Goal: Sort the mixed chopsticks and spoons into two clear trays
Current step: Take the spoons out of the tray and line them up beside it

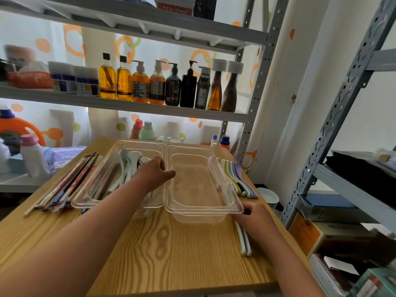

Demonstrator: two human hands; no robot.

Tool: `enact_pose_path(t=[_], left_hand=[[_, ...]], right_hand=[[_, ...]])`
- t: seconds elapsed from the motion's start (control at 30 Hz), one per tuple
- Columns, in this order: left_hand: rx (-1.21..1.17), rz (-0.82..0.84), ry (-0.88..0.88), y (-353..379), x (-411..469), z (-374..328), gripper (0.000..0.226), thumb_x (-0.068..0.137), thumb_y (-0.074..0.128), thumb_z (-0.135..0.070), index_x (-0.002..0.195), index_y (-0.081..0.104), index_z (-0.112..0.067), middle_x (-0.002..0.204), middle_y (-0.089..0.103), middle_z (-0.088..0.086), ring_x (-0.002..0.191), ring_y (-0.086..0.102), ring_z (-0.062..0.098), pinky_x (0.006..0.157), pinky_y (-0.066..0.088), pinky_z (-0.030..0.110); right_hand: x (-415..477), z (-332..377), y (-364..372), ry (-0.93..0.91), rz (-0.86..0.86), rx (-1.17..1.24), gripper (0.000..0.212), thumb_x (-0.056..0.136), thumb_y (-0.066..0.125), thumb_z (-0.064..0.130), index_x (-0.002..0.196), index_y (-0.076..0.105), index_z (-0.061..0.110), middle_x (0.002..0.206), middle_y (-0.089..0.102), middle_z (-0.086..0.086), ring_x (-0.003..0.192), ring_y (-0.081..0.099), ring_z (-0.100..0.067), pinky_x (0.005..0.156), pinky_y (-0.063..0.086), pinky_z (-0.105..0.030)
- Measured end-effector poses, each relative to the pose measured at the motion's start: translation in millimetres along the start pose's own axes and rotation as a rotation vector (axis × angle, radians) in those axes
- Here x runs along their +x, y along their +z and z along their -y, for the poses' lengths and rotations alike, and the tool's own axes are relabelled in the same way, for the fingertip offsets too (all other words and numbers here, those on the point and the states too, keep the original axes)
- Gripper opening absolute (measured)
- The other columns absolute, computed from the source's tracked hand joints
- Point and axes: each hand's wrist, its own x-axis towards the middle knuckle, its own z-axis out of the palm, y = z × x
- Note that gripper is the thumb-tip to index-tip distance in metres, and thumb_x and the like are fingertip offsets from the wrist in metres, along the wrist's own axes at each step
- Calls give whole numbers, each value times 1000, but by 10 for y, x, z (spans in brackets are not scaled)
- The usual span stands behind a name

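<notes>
since the left tray [94,205] is clear, pale spoons [128,161] show through.

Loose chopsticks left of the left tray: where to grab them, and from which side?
Take the chopsticks around mid-length, coming from above and from the left. They lie flat on the table in one near-parallel bundle, so a pinch across them gathers them all. The left tray hugs their right side, and their near ends splay apart.

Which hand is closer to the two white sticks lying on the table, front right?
Right. The right hand, at the right tray rim, is right beside the white sticks; the left hand is over the left tray.
</notes>
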Motion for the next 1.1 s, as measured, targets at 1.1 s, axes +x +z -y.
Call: enact_pose_path(t=[1.1], left_hand=[[375, 121, -157, -628, -145, 395, 30, 93, 51, -33, 110, 60, -9, 99, 63, 5, 93, 58, 18, 86, 49, 31]], right_hand=[[318, 1367, 953, -345, 80, -1, 23, 92, 53, 19, 107, 69, 11, 101, 69, -6, 93, 61, -17, 88, 50, -32]])
